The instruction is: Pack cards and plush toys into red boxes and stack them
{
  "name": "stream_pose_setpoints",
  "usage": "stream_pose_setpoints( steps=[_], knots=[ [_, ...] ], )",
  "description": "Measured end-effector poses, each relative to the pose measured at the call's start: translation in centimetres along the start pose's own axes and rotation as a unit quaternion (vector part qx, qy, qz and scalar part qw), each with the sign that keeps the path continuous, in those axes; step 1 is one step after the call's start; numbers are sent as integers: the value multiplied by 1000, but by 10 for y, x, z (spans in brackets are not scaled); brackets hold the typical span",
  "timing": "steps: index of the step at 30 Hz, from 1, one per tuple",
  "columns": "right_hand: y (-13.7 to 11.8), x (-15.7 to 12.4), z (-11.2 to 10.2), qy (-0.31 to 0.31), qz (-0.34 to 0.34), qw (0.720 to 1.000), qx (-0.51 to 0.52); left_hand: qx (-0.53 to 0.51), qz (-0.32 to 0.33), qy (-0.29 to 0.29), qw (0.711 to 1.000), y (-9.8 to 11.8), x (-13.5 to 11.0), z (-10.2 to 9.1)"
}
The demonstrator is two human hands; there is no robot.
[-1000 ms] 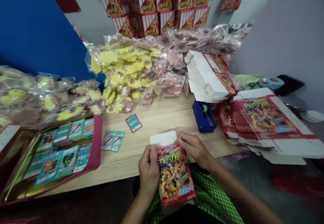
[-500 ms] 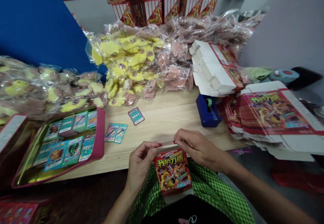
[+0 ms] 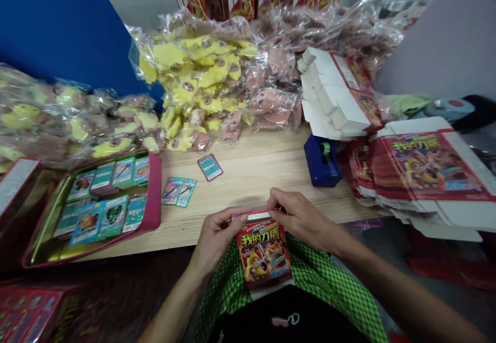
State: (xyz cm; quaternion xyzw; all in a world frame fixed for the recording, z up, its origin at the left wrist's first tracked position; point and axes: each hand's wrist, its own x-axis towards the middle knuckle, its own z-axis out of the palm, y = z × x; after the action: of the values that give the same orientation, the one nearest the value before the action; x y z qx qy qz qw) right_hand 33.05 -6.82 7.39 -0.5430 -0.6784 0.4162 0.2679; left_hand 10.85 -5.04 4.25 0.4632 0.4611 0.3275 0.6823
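Note:
A red printed card box [image 3: 264, 255] with yellow lettering and cartoon animals rests in my lap, its white top flap tilted toward the table edge. My left hand [image 3: 219, 232] pinches the box's upper left corner between thumb and fingers. At the upper right corner my right hand [image 3: 296, 216] is closed on the flap's edge. A white flap also shows at the box's bottom end. Beyond my hands lie a loose teal card [image 3: 210, 167] and two shiny cards [image 3: 179, 191] side by side on the wooden table [image 3: 248, 165].
On the left stands a pink-rimmed tin [image 3: 154, 193] with stacks of cards. Bagged yellow plush toys [image 3: 186, 90] and pink plush toys [image 3: 273, 108] are heaped behind. To the right are a blue tape dispenser [image 3: 322, 165], a partly folded box [image 3: 329, 95] and stacked flat boxes [image 3: 430, 165].
The box's top flap has tipped so that its white face and red edge now show. Both hands still grip its corners, the right fingers bent closer to the flap. The view has shifted slightly.

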Motion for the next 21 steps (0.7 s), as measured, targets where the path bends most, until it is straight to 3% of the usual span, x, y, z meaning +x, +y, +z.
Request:
stream_pose_setpoints(
  steps=[6, 11, 14, 17, 19, 21],
  knots=[
    [11, -15, 12, -24, -18, 998, 53, 104, 73, -24, 992, -8, -3, -19],
    [29, -20, 33, 14, -98, 991, 87, 162, 147, -46, 975, -23, -11, -28],
    [25, -23, 33, 22, -121, 987, 100, 173, 172, -33, 969, -19, -17, -26],
    [18, -27, 14, 77, -105, 988, 87, 191, 214, 75, 955, 4, -18, -18],
    [20, -29, -12, 180, -33, 981, 57, 198, 276, 177, 924, 28, -14, -11],
    [29, -33, -46, 313, 80, 946, 7, 201, 357, 258, 875, 58, -8, -1]
  ],
)
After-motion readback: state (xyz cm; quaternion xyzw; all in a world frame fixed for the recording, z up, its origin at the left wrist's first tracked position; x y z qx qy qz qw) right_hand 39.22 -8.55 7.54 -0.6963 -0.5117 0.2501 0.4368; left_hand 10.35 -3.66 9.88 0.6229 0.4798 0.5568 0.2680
